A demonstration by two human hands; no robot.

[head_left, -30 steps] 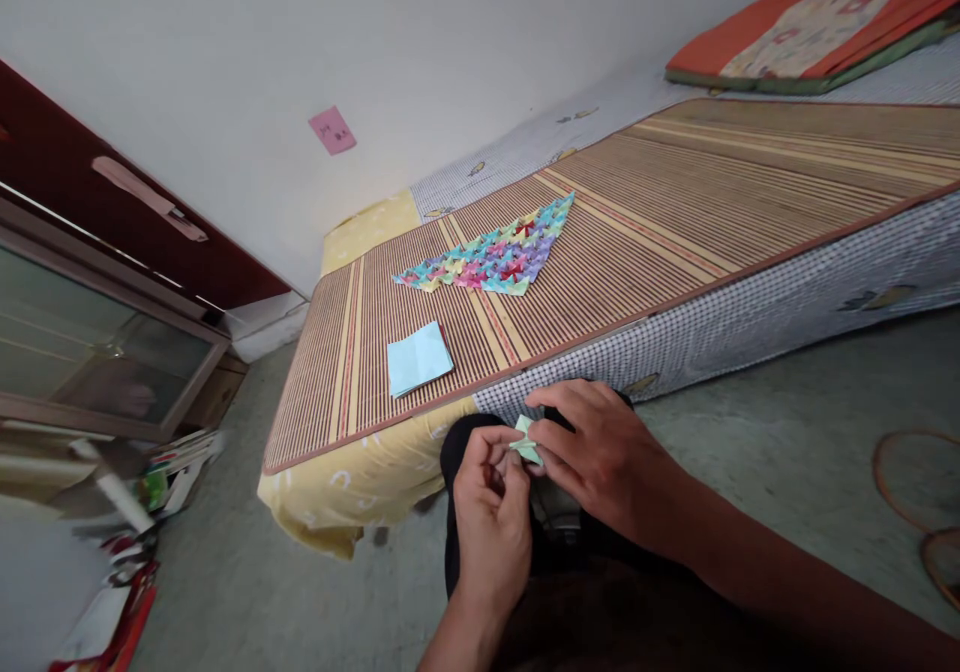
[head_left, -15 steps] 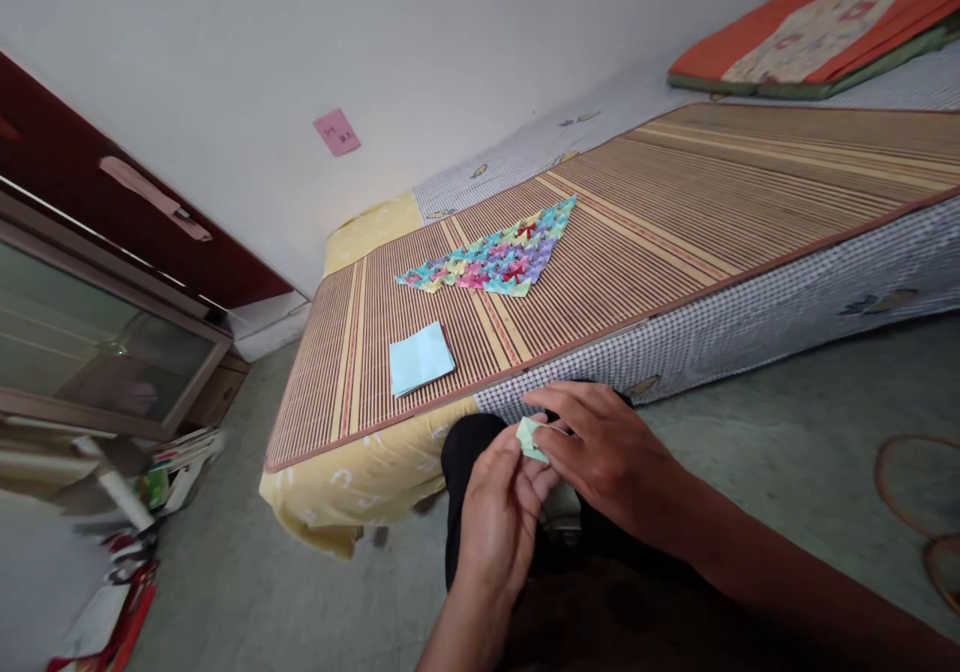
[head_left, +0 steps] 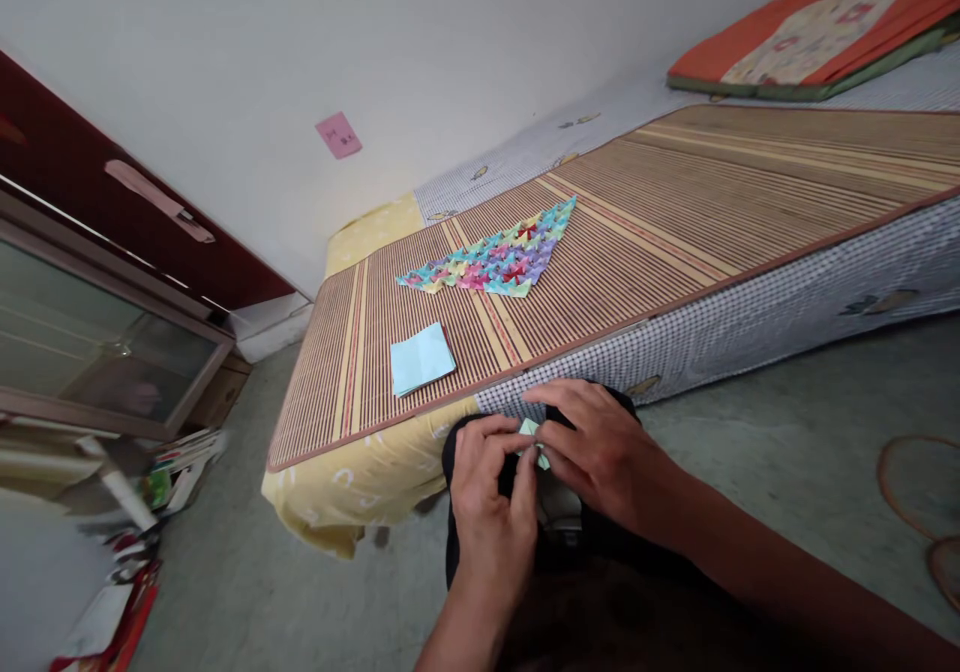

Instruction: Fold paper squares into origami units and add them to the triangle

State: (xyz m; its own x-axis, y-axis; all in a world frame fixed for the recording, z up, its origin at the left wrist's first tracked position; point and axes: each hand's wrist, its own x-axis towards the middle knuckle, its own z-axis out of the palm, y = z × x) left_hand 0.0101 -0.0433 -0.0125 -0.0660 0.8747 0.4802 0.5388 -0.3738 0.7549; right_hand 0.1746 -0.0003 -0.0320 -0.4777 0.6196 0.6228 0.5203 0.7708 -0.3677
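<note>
A small pale green folded paper piece (head_left: 531, 430) is pinched between both my hands over my knee, in front of the bed. My left hand (head_left: 491, 512) has its fingers curled onto the piece from the left. My right hand (head_left: 600, 452) closes on it from the right with thumb and forefinger. Most of the paper is hidden by my fingers. On the bamboo mat (head_left: 675, 212) lie a light blue stack of paper squares (head_left: 420, 358) and a multicoloured triangle of joined folded pieces (head_left: 499, 255).
The bed's edge (head_left: 750, 322) runs just beyond my hands. A dark red cabinet with a glass door (head_left: 97, 342) stands at the left, with clutter (head_left: 127, 512) on the floor below it. A folded orange quilt (head_left: 810, 27) lies at the far right. Hoops (head_left: 919, 492) rest on the floor.
My left hand's fingers have curled further over the green piece and both hands closed in on it; less of the paper shows now.
</note>
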